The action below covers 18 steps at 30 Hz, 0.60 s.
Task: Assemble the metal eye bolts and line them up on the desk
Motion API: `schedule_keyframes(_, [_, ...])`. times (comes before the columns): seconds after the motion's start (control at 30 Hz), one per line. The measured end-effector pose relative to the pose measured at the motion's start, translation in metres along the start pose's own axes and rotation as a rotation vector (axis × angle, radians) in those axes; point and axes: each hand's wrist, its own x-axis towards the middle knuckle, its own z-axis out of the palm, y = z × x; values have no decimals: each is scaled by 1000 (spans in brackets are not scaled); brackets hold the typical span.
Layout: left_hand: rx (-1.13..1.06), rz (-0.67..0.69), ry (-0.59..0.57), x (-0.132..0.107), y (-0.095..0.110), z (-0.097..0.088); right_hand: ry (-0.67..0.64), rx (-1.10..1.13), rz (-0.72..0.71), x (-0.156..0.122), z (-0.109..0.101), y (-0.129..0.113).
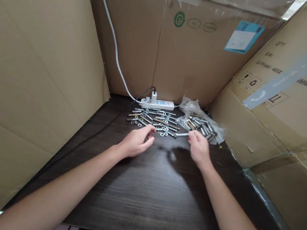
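The right hand [198, 146] pinches one end of a long silver metal bolt [181, 135], which points across towards the left hand [139, 141]. The left hand is loosely curled, and I cannot tell whether it holds anything. Just beyond its fingertips lie scattered silver bolts and washers [155, 119]. Beyond the right hand sits a clear plastic bag of bolts [201, 122].

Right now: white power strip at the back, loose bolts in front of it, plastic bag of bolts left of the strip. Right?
Not quite. The head view shows the plastic bag of bolts right of the power strip, not left. The loose bolts do lie in front of it.
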Motion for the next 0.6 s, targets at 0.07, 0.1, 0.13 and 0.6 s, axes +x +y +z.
schedule_keyframes(0.07, [1,14,-68,-2,9,3,-111,113,31,-10,15,-8])
schedule_keyframes(0.1, [9,21,-94,-2,12,3,-150,147,34,-14,21,-11])
schedule_keyframes(0.13, [18,25,-113,-2,15,4,-182,172,33,-18,25,-15])
schedule_keyframes(0.6, [49,-3,-174,0,10,6,-356,299,110,-28,37,-11])
